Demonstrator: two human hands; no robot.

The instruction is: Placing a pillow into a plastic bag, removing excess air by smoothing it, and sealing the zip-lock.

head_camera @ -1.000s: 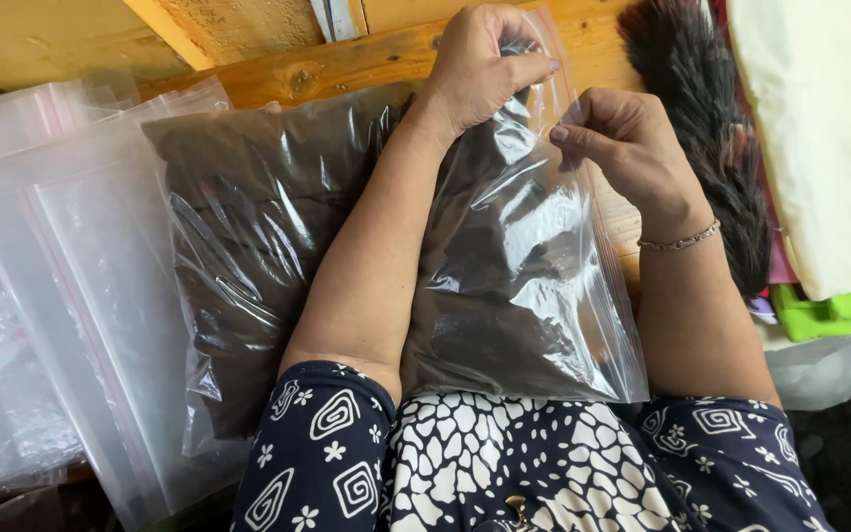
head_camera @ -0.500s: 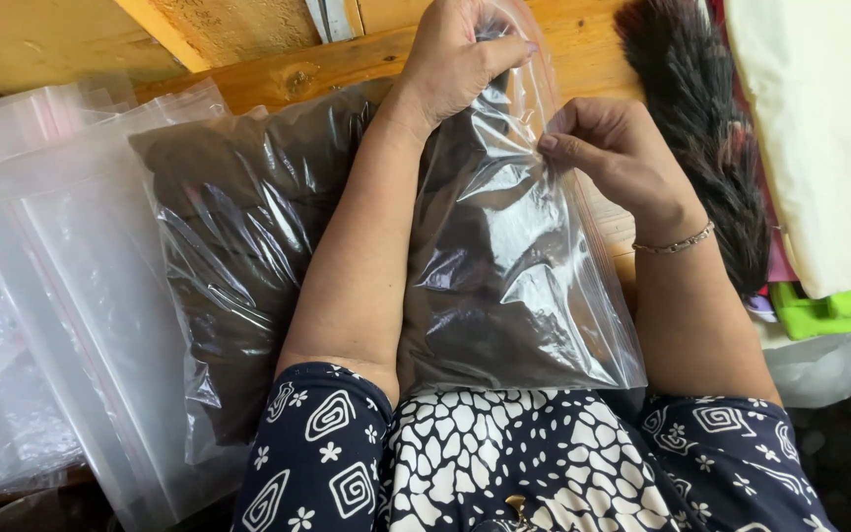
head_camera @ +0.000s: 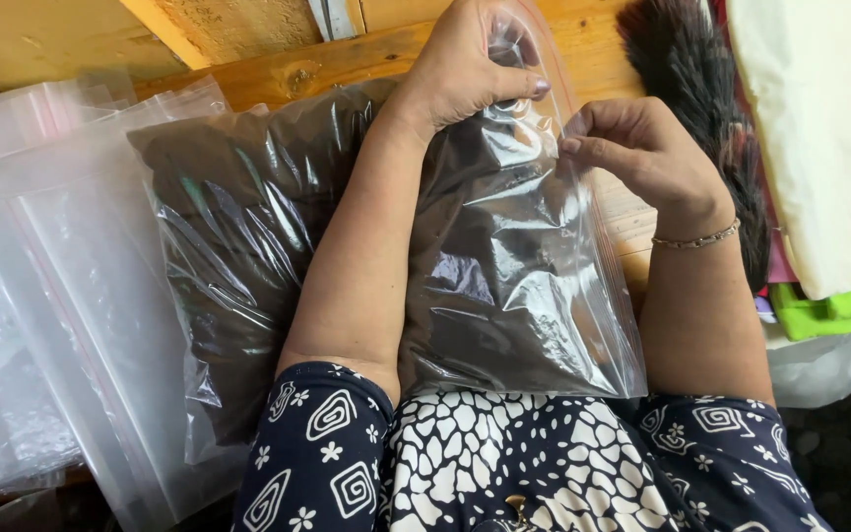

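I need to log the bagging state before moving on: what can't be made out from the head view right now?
- Zip seal of the clear bag: covered by the left hand and right hand; closed or not, unclear.
- Dark contents: glare and creases hide what they are.
- Second filled bag: partly under the left forearm.
- Dark feathery item: cut off at the top edge.
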